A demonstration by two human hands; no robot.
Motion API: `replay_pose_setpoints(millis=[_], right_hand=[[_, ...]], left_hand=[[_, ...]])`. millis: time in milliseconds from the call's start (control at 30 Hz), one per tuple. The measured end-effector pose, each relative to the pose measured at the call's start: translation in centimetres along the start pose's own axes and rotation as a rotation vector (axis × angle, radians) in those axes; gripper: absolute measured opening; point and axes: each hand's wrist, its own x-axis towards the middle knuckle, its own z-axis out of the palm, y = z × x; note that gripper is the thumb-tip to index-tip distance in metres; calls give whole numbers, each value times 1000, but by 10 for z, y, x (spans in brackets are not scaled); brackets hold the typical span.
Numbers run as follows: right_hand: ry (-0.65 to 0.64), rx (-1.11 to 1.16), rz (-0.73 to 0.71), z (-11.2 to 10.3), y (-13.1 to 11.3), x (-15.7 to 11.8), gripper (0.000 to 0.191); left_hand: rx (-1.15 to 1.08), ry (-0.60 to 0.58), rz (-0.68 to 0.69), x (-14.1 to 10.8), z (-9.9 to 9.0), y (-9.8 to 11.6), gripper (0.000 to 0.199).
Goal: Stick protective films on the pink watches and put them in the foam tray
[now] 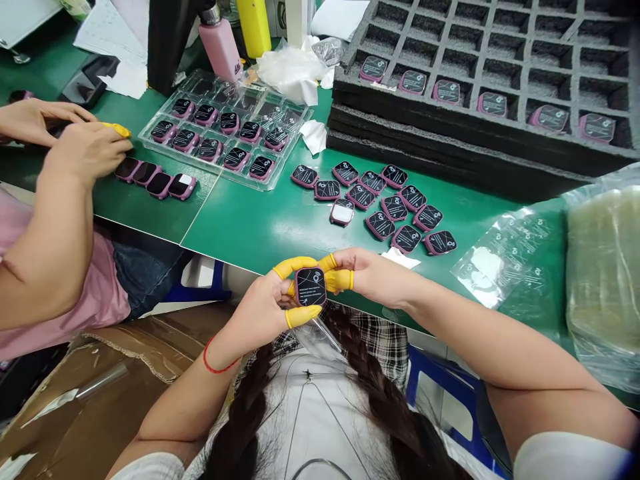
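A smartwatch case (311, 287) with a purple rim and a printed film on its dark face is held in front of my chest, off the table's edge. My left hand (267, 300) grips it by the edges between yellow-cotted thumb and fingers. My right hand (357, 273), also in yellow finger cots, has its fingertips closed at the case's right edge. Several similar watch cases (393, 208) lie loose on the green table beyond my hands. One watch case (343, 211) among them shows a white label on its face.
Black foam trays (425, 143) are stacked at the back right, watches in the front row. A clear plastic tray (273, 179) holds more watches. At left, a co-worker's hands (83, 143) work beside a row of watches. Clear film sheets (505, 260) and a bagged stack (605, 267) lie right.
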Motion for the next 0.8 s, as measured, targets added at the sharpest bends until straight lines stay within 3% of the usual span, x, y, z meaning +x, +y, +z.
replay_pose_setpoints(millis=[200,267,367,467,600,700,800], right_hand=[[43,-68,-29,5,-2,1,25],[65,-118,-73,6,-2,8,27],[253,-367,-212,-4,-8,29,22],[529,-843,-254,-18,-21,58,19],[674,-1240,-261,-20,-38,88,21],[680,-1409,-468,2,-46,105,32],[495,-1424,-640,37,-53,137,40]], left_hand=[[16,-19,42,7,0,-5,60],[17,-13,30,8,-1,-6,71],[24,81,60,5,-18,-3,86],[267,279,141,-4,-60,4,70],[607,526,138,-22,-139,23,62],[829,582,99,-30,-189,52,61],[1112,507,27,-21,-216,83,65]])
